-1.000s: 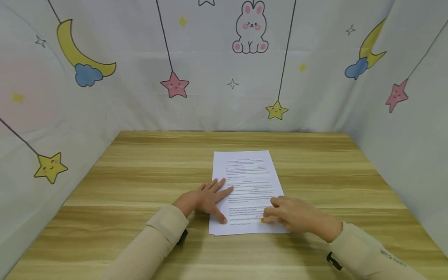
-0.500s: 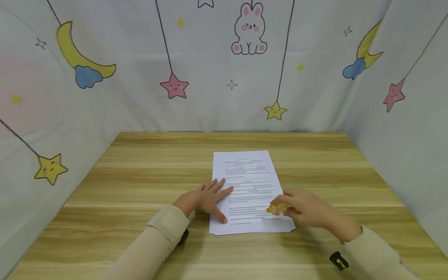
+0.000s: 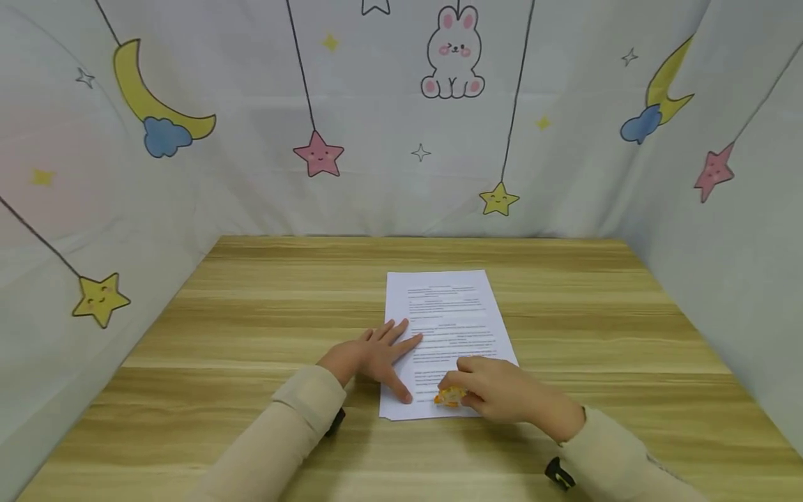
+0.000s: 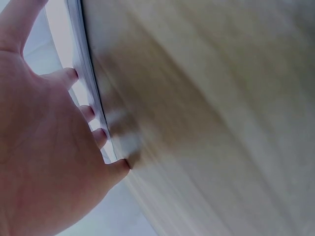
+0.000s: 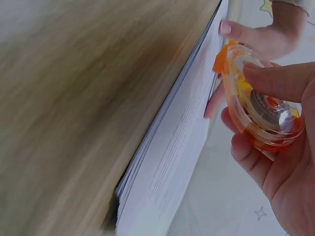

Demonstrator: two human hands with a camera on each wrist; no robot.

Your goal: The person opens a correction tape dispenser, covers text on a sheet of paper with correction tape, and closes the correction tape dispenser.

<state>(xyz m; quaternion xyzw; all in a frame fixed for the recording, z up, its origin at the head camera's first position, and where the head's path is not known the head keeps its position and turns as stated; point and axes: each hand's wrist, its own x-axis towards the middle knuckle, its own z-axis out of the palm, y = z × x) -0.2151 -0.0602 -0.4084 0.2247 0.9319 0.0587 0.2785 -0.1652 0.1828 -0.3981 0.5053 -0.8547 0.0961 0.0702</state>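
A stack of printed paper sheets (image 3: pixel 452 314) lies on the table, its many edges showing in the right wrist view. My left hand (image 3: pixel 379 355) rests on the stack's left side with its fingers spread; its palm fills the left of the left wrist view. My right hand (image 3: pixel 508 394) holds a correction tape (image 5: pixel 268 105) with a clear and orange round case, gripped between thumb and fingers. In the head view the correction tape (image 3: pixel 450 397) is low over the last printed lines. Whether its orange tip touches the paper cannot be told.
The wood-grain table (image 3: pixel 263 300) extends around the stack on every side. White cloth (image 3: pixel 376 104) printed with stars, moons and a rabbit hangs behind and at both sides. A dark strap piece (image 3: pixel 560 474) shows below the right sleeve.
My right hand first lifted and shifted right with the correction tape, then came left and lower, over the sheet's bottom lines. My left hand stays in place on the paper.
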